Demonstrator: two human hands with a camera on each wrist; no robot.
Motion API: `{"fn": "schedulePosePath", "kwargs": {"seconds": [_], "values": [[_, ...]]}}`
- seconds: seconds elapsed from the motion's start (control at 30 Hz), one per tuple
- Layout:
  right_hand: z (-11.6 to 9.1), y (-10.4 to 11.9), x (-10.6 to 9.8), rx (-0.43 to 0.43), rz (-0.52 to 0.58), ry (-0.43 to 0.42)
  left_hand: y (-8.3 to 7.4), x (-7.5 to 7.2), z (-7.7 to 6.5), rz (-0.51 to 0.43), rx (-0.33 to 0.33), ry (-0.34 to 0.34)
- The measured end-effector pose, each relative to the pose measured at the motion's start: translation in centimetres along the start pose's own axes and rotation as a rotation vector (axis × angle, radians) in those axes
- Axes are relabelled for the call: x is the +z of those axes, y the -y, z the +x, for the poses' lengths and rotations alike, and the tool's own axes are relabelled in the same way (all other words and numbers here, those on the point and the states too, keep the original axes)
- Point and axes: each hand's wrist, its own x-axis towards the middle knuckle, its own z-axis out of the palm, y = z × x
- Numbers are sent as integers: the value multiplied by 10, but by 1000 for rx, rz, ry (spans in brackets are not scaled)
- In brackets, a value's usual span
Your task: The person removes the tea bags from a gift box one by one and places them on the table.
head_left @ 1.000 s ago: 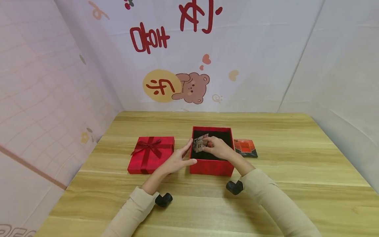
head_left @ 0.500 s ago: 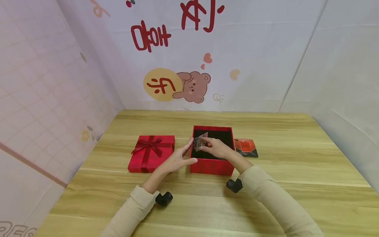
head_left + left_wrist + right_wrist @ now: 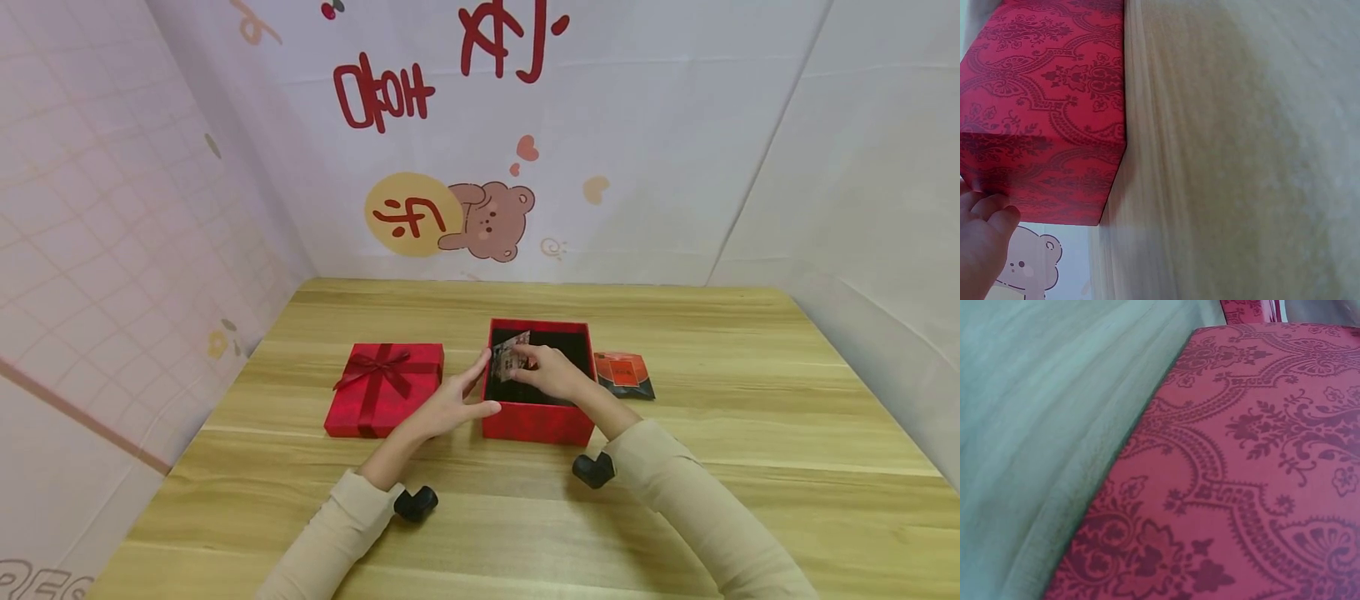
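A red patterned box (image 3: 537,423) with a black inside stands lidless on the table. In it my right hand (image 3: 553,373) pinches a small greyish printed packet (image 3: 507,362) between thumb and fingers, tilted up near the left wall. Something red shows partly beside the right fingers, too hidden to tell. My left hand (image 3: 452,406) rests against the box's left side, fingers fairly straight and thumb spread towards the front corner. The left wrist view has those fingertips (image 3: 1005,220) touching the box wall (image 3: 1047,100). Only the box's outer wall (image 3: 1241,456) fills the right wrist view; the hand is out of sight there.
Left of the box lies a red lid (image 3: 386,389) with a dark red ribbon bow. A red and black packet (image 3: 624,375) lies flat against the box's right side. The wooden table (image 3: 495,517) ends at a white printed backdrop (image 3: 645,150).
Inside the box, the packet in my right hand has tilted slightly more upright. The left hand stays at the box's side. The head view has shifted a little.
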Motion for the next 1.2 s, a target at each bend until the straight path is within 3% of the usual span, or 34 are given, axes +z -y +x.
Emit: {"fn": "schedulePosePath", "kwargs": {"seconds": [0.6,1.2], "values": [[-8,2,-10,46,98,-86,0,0,2,6,-8,-4],[-28,4,-36,-22,260,-140,-3,0,1,31,-20,-10]]}}
